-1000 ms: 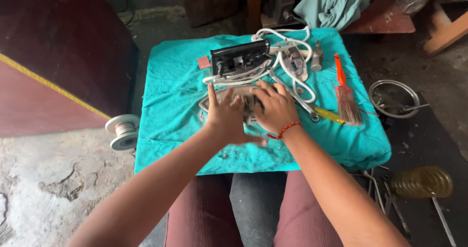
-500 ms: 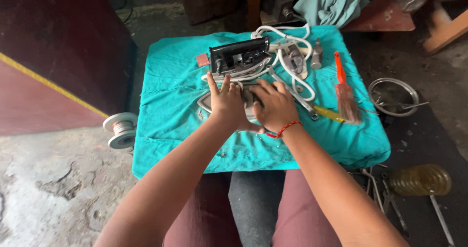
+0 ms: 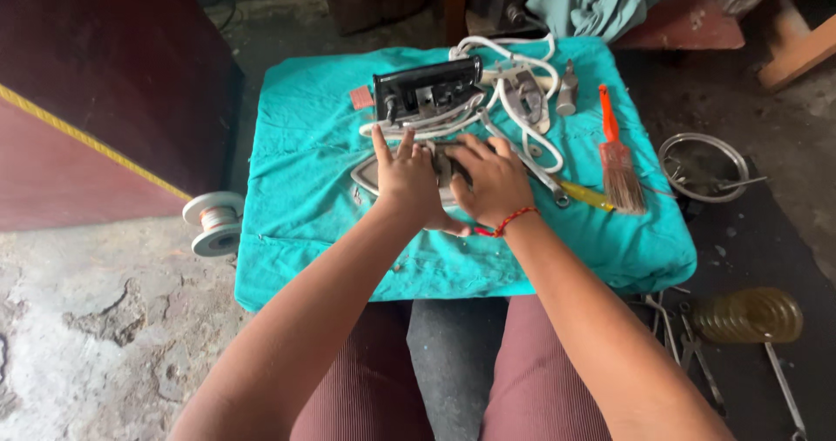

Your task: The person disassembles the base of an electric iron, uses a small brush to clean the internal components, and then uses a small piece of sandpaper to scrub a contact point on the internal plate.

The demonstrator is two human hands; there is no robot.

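Note:
A silver iron soleplate (image 3: 362, 176) lies flat on the teal cloth (image 3: 296, 145) covering a small table. My left hand (image 3: 406, 178) presses on the plate's middle, fingers spread toward the far side. My right hand (image 3: 493, 182), a red thread bracelet on its wrist, sits close beside it and covers the plate's right part with bent fingers. What lies under the palms is hidden. Just beyond my fingertips stands the black iron body (image 3: 427, 90), with a white cord (image 3: 526, 114) looped around it.
An orange-handled brush (image 3: 617, 158) and a yellow-handled screwdriver (image 3: 585, 196) lie right of my hands. Off the table are a metal bowl (image 3: 704, 166), a wire spool (image 3: 213, 222), a yellow coil (image 3: 749, 316) and pliers (image 3: 694, 354). A dark red cabinet (image 3: 96, 84) stands left.
Both hands stayed on the soleplate. My left fingers have stretched out toward the black iron body, and the right hand has shifted slightly closer to the left.

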